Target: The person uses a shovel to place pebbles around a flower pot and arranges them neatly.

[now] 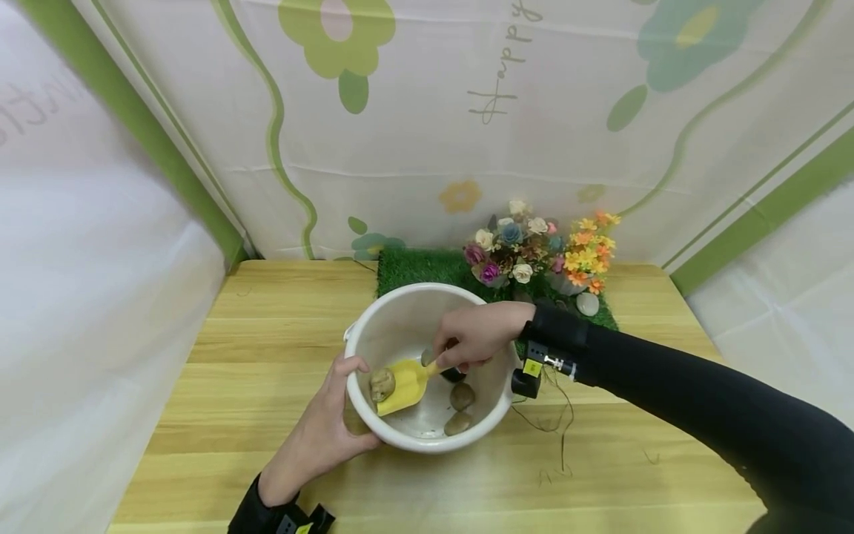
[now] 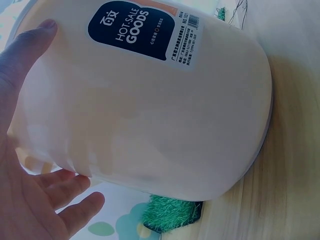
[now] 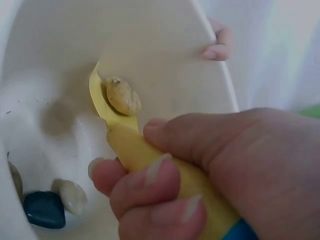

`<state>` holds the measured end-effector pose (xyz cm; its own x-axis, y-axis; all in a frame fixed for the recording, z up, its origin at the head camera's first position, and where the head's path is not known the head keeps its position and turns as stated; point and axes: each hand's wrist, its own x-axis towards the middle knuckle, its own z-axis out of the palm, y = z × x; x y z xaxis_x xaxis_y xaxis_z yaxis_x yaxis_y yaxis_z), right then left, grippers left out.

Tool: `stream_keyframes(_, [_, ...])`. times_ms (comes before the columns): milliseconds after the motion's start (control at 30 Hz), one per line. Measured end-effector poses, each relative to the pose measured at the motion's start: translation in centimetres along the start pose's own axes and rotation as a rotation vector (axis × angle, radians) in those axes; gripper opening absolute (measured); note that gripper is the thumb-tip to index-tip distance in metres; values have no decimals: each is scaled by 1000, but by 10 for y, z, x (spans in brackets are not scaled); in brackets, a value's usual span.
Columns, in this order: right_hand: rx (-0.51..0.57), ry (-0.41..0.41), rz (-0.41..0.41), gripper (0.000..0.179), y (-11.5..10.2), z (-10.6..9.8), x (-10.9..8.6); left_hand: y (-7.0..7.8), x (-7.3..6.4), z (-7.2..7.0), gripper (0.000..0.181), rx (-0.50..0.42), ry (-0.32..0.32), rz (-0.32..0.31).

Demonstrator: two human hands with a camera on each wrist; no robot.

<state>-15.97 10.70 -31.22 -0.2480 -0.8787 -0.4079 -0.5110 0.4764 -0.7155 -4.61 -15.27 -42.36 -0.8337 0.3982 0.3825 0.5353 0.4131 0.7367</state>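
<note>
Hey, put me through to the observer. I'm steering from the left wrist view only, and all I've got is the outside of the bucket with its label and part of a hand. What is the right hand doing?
Observer: The right hand grips a yellow scoop inside the bucket.
Operator: Anything at the scoop's front end?
Observer: Yes, a tan stone lies there.
Operator: And what's standing on that green turf I glimpse?
Observer: A yellow-and-orange bunch of flowers stands beside a bunch of mixed colours.
</note>
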Motion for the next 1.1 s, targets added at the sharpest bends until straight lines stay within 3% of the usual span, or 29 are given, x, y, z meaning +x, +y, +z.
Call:
stream_keyframes(267, [15,12,-129,18,3,-11,-17,0,0,-1,83,0,-11,-39])
stream_keyframes(467, [46,33,-178,18,7,-12,-26,1,0,-1,83,2,-7,-35])
stream_keyframes(1100, [92,117,-89,27,9,-17,-70,1,-1,0,84,25,-9,-29])
